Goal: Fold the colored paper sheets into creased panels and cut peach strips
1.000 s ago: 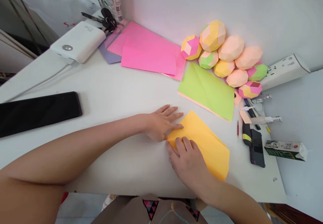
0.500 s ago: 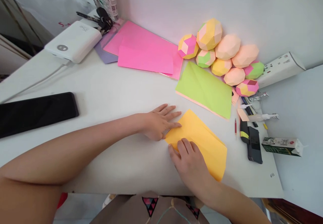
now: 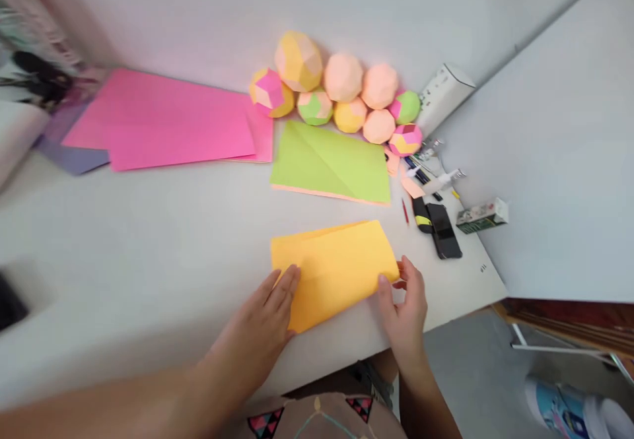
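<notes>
A folded orange-yellow paper sheet [image 3: 334, 267] lies on the white table [image 3: 148, 241] near its front edge. My left hand [image 3: 270, 313] rests flat on the sheet's lower left corner, fingers stretched out. At the sheet's right end, my right hand [image 3: 406, 297] pinches the corner between thumb and fingers.
A green sheet [image 3: 329, 162] and pink sheets [image 3: 163, 119] lie farther back. Several paper polyhedra [image 3: 341, 96] are piled against the wall beside a white power strip [image 3: 443, 96]. Pens, a black device [image 3: 443, 231] and a small carton [image 3: 483, 216] sit at the right edge.
The view has swung to the right. The orange sheet has turned to lie level. My left hand moved to its lower left corner and my right hand to its right end.
</notes>
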Action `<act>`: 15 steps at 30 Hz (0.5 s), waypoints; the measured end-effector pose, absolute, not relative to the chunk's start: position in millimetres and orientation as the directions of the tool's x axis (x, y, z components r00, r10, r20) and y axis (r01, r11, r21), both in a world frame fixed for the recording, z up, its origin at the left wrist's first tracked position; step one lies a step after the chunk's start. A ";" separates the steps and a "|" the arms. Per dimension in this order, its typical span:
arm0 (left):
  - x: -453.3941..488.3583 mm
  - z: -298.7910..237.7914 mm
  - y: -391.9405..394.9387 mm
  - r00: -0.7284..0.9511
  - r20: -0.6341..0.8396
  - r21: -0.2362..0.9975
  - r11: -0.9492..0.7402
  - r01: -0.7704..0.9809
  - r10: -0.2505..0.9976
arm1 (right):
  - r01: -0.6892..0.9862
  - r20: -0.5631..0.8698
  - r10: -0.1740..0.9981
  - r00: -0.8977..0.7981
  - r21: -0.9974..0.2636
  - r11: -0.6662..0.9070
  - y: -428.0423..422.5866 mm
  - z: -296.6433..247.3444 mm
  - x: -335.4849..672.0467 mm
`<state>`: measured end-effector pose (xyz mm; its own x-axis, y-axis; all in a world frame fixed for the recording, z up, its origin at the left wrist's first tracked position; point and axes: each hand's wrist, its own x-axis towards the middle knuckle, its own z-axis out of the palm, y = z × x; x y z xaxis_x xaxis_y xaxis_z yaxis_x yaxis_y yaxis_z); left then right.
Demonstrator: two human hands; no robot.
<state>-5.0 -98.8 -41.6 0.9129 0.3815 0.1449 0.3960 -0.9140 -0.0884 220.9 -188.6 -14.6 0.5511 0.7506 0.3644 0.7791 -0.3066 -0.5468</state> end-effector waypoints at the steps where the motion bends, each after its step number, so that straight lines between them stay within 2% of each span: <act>1: -3.3 -41.6 -105.7 0.908 0.147 -0.119 -0.904 0.410 0.392 | 0.745 0.326 0.742 0.586 -0.577 -0.335 -187.4 -17.9 221.6; 4: 4.6 -37.6 -112.2 0.923 0.148 -0.225 -0.897 0.382 0.356 | 0.670 0.225 0.727 0.648 -0.622 -0.405 -184.1 -23.0 224.0; 8: 17.7 -32.4 -101.6 0.958 0.124 -0.334 -0.898 0.286 0.259 | 0.737 0.256 0.782 0.568 -0.580 -0.346 -185.9 -27.0 227.4; 15: 27.9 -33.6 -85.9 0.967 0.069 -0.213 -0.943 0.255 0.246 | 0.848 0.308 0.834 0.459 -0.431 -0.307 -187.8 -35.3 226.7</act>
